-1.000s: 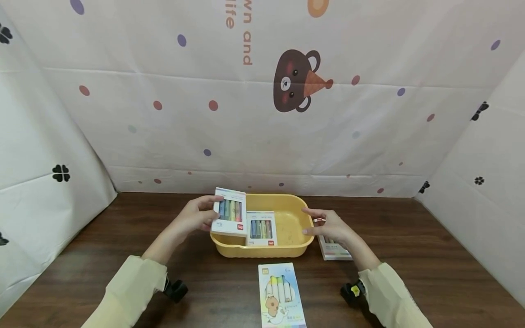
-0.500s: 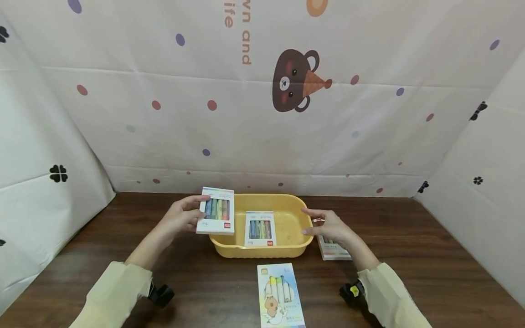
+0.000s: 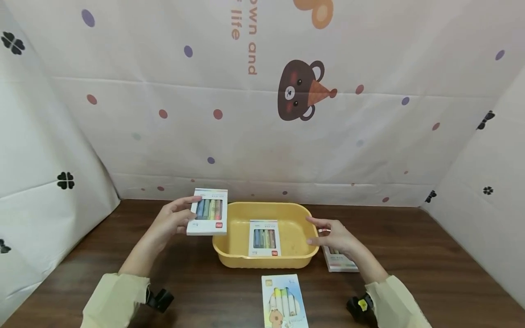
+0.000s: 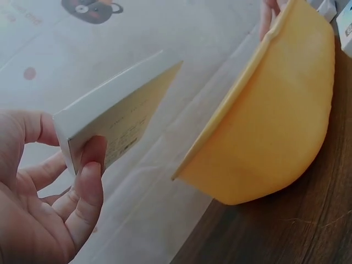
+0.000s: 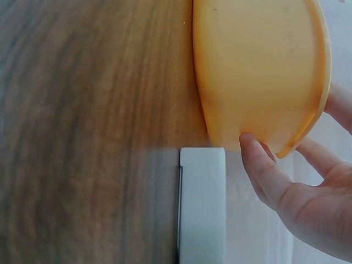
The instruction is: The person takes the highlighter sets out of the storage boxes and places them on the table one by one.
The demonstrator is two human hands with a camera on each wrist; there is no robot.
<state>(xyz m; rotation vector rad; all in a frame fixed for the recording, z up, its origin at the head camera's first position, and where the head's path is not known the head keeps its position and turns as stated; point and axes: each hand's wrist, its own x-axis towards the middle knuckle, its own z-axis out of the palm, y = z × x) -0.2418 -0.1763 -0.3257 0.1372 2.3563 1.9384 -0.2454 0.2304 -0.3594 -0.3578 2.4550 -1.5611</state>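
Note:
My left hand (image 3: 167, 221) pinches a white box (image 3: 212, 209) with a window showing coloured sticks. It is held up at the left end of a yellow plastic basin (image 3: 262, 262); the left wrist view shows its back (image 4: 129, 124) apart from the rim. My right hand (image 3: 340, 238) grips the basin's right end, with fingers at the rim in the right wrist view. Inside the basin lies a similar white window box (image 3: 265, 252). Another white box (image 3: 341, 264) lies on the table by the right hand, partly hidden by the hand and forearm.
In front of the basin, a light-blue box of markers (image 3: 283, 300) with a cartoon animal lies on the dark wooden table (image 3: 213, 296). A white printed cloth (image 3: 184, 146) forms the back and sides beyond the table.
My left hand has carried its white box leftward from over the basin to just past its left end. The right hand stays on the rim. The head view has tilted slightly upward.

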